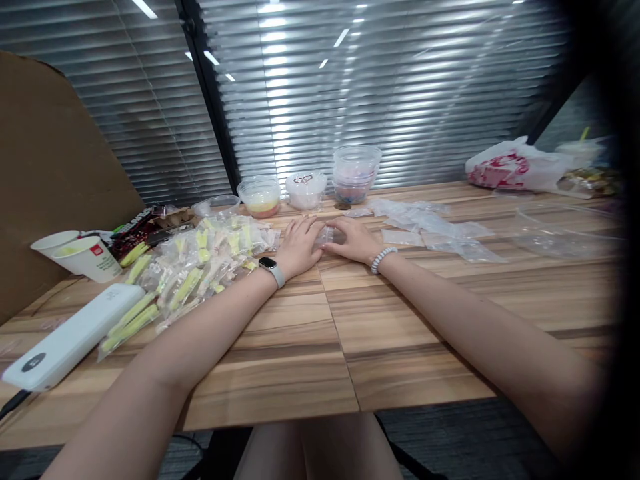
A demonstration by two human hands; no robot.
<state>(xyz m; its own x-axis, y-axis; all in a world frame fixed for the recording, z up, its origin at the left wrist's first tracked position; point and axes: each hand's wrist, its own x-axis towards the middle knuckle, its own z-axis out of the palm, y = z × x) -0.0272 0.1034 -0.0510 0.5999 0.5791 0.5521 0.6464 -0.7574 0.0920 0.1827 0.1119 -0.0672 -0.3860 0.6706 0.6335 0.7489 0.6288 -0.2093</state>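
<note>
Both my hands meet on the table. My left hand (301, 244), with a grey-banded watch on the wrist, rests with bent fingers at the left side of a small clear plastic bag (326, 235). From the other side, my right hand (354, 240), wearing a beaded bracelet, pinches the same bag between thumb and fingers. What is in the bag is hidden. Left of my hands spreads a heap of small clear bags (205, 257) with yellow and pale pieces inside. Flat clear plastic bags (425, 223) lie to the right.
Along the back stand a tub with yellow content (260, 197), a tub with scissors on top (306, 190) and stacked clear tubs (357, 173). Paper cups (97, 259) and a white power bank (75, 337) are left. A plastic carrier bag (517, 165) lies back right.
</note>
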